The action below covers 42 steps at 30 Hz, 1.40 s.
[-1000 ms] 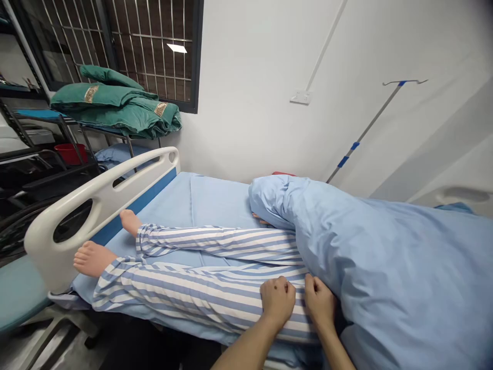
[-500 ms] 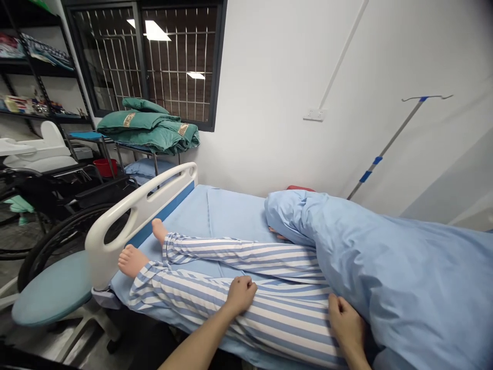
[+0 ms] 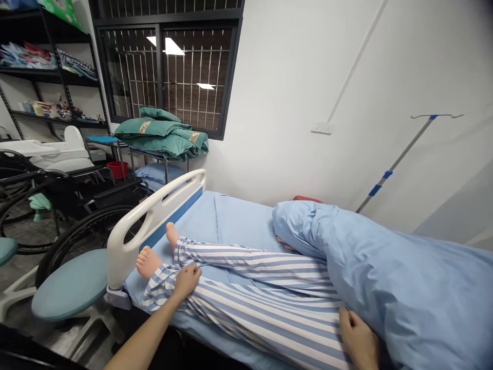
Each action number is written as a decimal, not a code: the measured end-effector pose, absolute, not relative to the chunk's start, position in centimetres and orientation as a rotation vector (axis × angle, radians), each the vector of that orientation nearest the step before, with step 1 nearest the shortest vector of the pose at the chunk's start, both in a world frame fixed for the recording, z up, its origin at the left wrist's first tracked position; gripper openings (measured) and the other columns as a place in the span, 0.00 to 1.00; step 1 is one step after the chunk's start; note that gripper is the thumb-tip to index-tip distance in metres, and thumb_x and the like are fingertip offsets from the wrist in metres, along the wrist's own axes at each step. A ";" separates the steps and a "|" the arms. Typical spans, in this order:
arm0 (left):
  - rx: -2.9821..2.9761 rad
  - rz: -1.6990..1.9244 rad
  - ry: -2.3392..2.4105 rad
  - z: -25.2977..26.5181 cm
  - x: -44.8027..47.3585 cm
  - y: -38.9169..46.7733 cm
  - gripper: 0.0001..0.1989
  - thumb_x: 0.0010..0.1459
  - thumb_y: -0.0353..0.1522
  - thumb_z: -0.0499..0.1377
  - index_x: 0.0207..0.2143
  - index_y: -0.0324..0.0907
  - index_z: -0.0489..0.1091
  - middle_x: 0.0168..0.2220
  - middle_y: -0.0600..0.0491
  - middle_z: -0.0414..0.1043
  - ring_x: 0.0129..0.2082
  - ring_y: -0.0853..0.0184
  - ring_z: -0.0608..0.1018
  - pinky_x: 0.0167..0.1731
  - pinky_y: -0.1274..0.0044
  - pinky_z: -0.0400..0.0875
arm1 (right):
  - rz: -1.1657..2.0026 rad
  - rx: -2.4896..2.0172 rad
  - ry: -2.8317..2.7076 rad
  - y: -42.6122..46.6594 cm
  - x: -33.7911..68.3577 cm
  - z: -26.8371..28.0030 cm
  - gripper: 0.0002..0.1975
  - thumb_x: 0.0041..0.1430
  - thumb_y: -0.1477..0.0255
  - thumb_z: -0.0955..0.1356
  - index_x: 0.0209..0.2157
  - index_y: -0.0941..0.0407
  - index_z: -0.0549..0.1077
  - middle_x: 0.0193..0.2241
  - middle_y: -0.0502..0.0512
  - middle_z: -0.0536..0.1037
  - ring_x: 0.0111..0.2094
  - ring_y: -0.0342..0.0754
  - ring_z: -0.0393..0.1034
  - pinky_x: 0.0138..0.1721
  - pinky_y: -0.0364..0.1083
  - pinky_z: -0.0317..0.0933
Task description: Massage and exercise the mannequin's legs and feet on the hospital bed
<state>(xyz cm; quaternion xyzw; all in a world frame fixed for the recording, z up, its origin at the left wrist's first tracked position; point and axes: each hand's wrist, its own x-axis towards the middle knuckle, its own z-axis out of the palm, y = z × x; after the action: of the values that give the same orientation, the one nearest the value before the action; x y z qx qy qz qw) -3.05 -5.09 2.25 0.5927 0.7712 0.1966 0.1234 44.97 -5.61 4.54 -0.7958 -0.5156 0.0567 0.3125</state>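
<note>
A manikin-like figure lies on the bed, wearing blue-and-white striped trousers (image 3: 250, 303); its bare feet (image 3: 148, 262) point toward the footboard. My left hand (image 3: 187, 281) is closed and rests on the nearer lower leg, close to the ankle. Closed as well, my right hand (image 3: 358, 336) lies on the nearer thigh, right beside the edge of the light blue quilt (image 3: 385, 267). On both hands the fingertips are curled out of sight, so anything in them is hidden. The quilt covers the upper body, and a bit of the figure's hand (image 3: 287, 245) shows at its far edge.
A white footboard (image 3: 119, 246) closes the bed's left end. Beyond it stand a round blue-green stool (image 3: 71, 285) and a wheelchair (image 3: 103, 205). Folded green bedding (image 3: 165, 133) is stacked under the window. An IV pole (image 3: 400, 154) rises behind the bed by the wall.
My left hand has slid down the leg, from about the knee to near the ankle. My right hand stays on the thigh by the quilt. The view has turned slightly left.
</note>
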 end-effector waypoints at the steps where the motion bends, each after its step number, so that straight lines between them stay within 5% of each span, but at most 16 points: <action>1: 1.726 0.538 2.288 2.3 -4.1 -5.3 0.13 0.57 0.34 0.46 0.26 0.42 0.66 0.27 0.54 0.70 0.31 0.69 0.70 0.29 0.79 0.53 | 0.151 -2.104 -1.363 -5.6 45.0 4.5 0.18 0.48 0.58 0.58 0.14 0.54 0.62 0.14 0.54 0.64 0.17 0.45 0.51 0.21 0.44 0.48; 18: 1.820 0.399 2.252 2.7 -6.9 -5.8 0.12 0.57 0.34 0.46 0.33 0.43 0.68 0.33 0.51 0.74 0.36 0.64 0.74 0.34 0.77 0.57 | 0.351 -2.178 -1.343 -4.8 45.0 4.4 0.13 0.37 0.58 0.63 0.08 0.48 0.59 0.15 0.58 0.64 0.17 0.51 0.56 0.27 0.50 0.49; 26: 1.891 0.433 2.233 1.7 -6.8 -5.8 0.13 0.58 0.34 0.44 0.35 0.44 0.68 0.33 0.51 0.74 0.35 0.65 0.74 0.34 0.76 0.59 | 0.277 -2.246 -1.525 -5.5 43.0 4.4 0.13 0.39 0.59 0.62 0.11 0.48 0.56 0.14 0.56 0.65 0.18 0.52 0.59 0.26 0.49 0.48; 35: 1.796 0.426 2.185 3.4 -6.7 -6.4 0.12 0.57 0.33 0.45 0.34 0.43 0.68 0.35 0.52 0.73 0.37 0.65 0.73 0.34 0.76 0.58 | 0.249 -1.797 -1.932 -5.7 27.8 2.7 0.16 0.49 0.56 0.57 0.18 0.52 0.58 0.13 0.48 0.65 0.18 0.47 0.61 0.23 0.44 0.49; 42: 1.859 0.450 2.177 2.5 -6.9 -6.1 0.11 0.57 0.32 0.45 0.33 0.43 0.67 0.34 0.53 0.73 0.36 0.65 0.74 0.31 0.77 0.56 | 0.293 -1.446 -2.116 -5.7 12.0 3.1 0.14 0.57 0.65 0.57 0.21 0.55 0.62 0.16 0.48 0.66 0.20 0.42 0.59 0.24 0.41 0.46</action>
<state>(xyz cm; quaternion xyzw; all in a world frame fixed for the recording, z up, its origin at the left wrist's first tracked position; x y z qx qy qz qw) -6.87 -6.13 2.54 0.6368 0.7457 0.1541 0.1213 12.05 -5.72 3.06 -0.5386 -0.7881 0.1091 0.2774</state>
